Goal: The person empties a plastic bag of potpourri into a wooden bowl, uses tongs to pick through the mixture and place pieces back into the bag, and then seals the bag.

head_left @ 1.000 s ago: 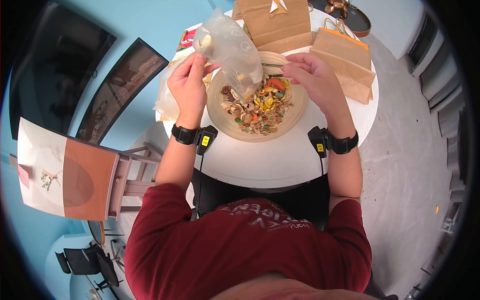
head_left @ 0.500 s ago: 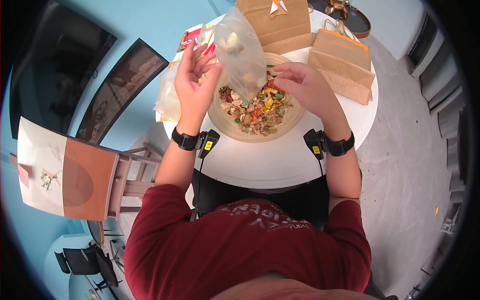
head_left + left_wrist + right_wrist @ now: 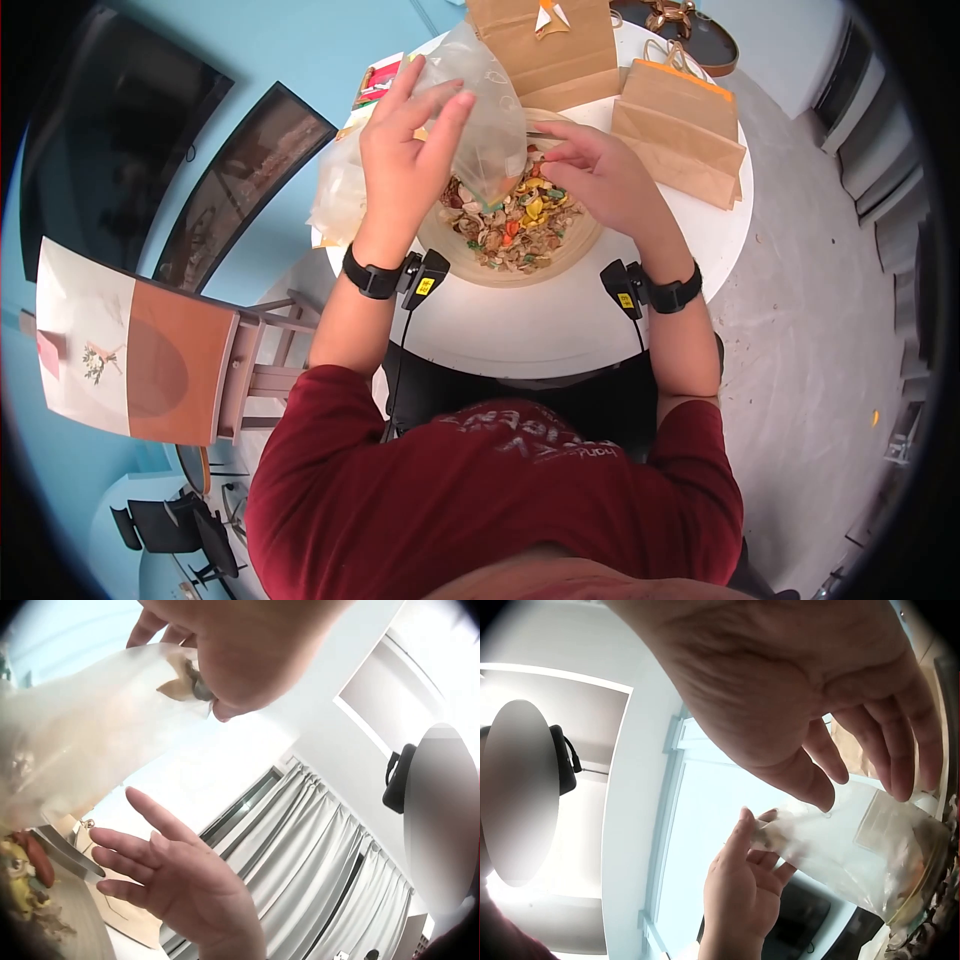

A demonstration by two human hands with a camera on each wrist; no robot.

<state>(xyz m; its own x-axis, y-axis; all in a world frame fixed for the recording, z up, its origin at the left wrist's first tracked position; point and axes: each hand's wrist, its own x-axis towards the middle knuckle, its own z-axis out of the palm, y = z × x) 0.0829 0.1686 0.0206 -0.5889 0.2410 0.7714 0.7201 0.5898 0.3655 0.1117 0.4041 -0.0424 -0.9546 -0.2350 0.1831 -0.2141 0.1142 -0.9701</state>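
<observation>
A frosted plastic bag (image 3: 492, 135) stands upended over a round woven plate (image 3: 470, 268), its lower end down at the dried potpourri (image 3: 525, 240) heaped there. Some pale pieces show inside the bag in the left wrist view. My left hand (image 3: 400, 150) is at the bag's raised end with its fingers spread and mostly straight; in the right wrist view that end lies between thumb and fingers of the left hand (image 3: 742, 892). To the right of the bag, my right hand (image 3: 610, 175) hovers over the plate's edge, fingers loosely bent and holding nothing.
Two brown paper bags (image 3: 550, 55) (image 3: 675, 140) stand at the back and right of the round white table (image 3: 480, 335). Another translucent bag (image 3: 340, 195) lies at the left edge, near red packaging (image 3: 380, 78). A painted board (image 3: 140, 345) stands left of the table.
My left hand loosens from its pinch on the bag, and its fingers spread. The bag swings right, more upright, then leans slightly back left. My right hand moves a little left.
</observation>
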